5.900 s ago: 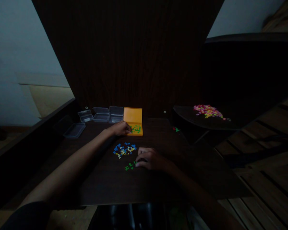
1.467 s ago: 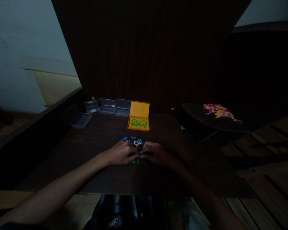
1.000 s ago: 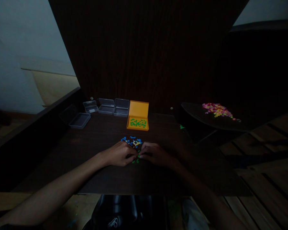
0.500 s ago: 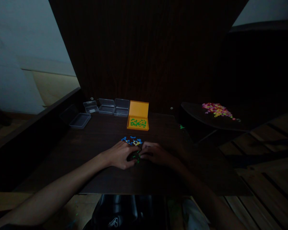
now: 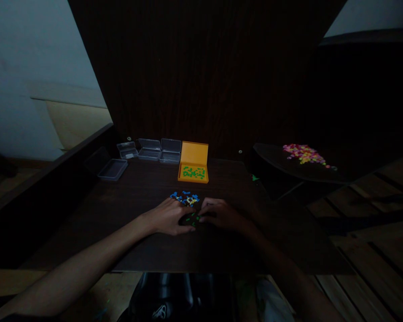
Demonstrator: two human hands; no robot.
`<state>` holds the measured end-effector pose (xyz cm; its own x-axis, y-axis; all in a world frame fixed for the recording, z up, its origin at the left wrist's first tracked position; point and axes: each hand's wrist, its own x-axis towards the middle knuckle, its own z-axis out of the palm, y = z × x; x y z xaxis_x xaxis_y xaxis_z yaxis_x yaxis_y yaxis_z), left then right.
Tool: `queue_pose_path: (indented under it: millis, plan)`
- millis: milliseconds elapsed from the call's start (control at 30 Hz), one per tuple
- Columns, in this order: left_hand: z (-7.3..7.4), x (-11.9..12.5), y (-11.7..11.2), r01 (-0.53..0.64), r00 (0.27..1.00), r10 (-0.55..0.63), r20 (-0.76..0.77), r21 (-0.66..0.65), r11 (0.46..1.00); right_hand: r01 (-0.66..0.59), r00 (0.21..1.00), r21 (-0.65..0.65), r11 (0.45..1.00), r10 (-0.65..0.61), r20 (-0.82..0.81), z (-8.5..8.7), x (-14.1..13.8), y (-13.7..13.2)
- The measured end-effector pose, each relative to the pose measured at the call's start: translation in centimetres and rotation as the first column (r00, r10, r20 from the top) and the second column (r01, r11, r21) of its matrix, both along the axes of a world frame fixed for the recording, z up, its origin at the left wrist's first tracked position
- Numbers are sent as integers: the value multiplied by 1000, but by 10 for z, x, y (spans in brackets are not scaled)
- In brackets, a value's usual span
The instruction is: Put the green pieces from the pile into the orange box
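Note:
On the dark tabletop (image 5: 147, 250), my left hand (image 5: 169, 218) rests palm down, thumb and forefinger spread in a curve beside a few small green pieces (image 5: 188, 219). Facing it from the right, my right hand (image 5: 221, 215) has curled fingers, with a green piece (image 5: 198, 218) at the tips of thumb and forefinger. Just beyond my left knuckles lies a loose heap of small blue, yellow and white pieces (image 5: 185, 197). Further back, an orange box (image 5: 194, 153) stands with its lid up, and many green pieces (image 5: 194, 172) are spread inside. Dim light hides the pieces' exact shape.
Several clear plastic boxes with raised lids, among them a larger one (image 5: 113, 170), line the back left. A heap of pink and yellow pieces (image 5: 305, 153) covers part of a dark surface at right. A green scrap (image 5: 254, 178) lies by the table's right edge.
My right hand has shifted slightly right, and the green piece at its fingertips has moved with it. My left thumb has edged a little right and up.

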<state>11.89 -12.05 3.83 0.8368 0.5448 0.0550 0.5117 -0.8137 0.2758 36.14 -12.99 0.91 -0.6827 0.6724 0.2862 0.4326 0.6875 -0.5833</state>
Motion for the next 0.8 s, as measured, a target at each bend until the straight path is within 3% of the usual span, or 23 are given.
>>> queue_pose_path:
  millis: [567,800]
  plan:
    - [-7,-4,2,71,995,-73,73,26,997,17,1000,-36,999,-17,6,1,-7,-3]
    - [-5,-5,4,82,995,-85,47,66,994,112,982,33,993,-106,-155,6,3,13]
